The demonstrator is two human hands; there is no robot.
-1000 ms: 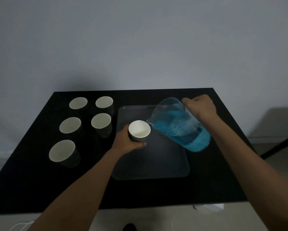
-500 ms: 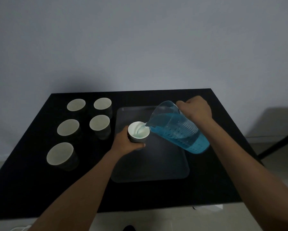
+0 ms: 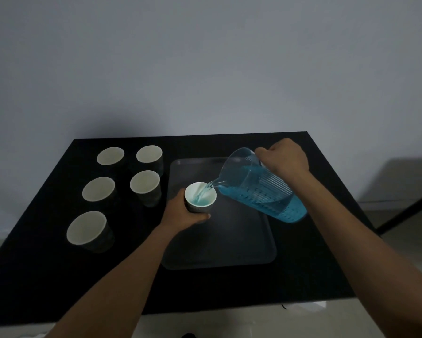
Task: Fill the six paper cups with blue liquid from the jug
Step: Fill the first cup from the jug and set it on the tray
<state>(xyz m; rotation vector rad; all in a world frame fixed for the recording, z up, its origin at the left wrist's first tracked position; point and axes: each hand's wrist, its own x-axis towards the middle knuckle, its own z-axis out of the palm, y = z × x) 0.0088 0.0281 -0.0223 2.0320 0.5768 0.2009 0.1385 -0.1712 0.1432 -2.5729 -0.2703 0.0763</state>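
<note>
Right now, as I read the head view:
Jug: I see a clear plastic measuring jug [image 3: 261, 186], tapered, with raised ribs and graduation marks down its side; I cannot read the figures. It is tilted left over the tray, spout down at the cup's rim.
Blue liquid: it [image 3: 273, 203] pools in the jug's lower side, and a thin stream [image 3: 201, 192] runs from the spout into the cup.
Held cup: a paper cup [image 3: 200, 197], white inside and dark ribbed outside, stands over the tray's left part with a shallow blue pool at its bottom.
Left hand: my left hand [image 3: 180, 213] has its fingers wrapped round the cup's wall.
Right hand: my right hand [image 3: 284, 158] is fisted round the jug's handle, at the far right.
Tray: a dark, smooth rectangular tray [image 3: 229, 250] with rounded corners.
Other cups: five cups [image 3: 145, 182] of the same kind stand upright to the left, apart from one another, their white insides dry.
Table: a matt black table [image 3: 58, 276].
Wall: a plain pale wall [image 3: 205, 69] behind.
</note>
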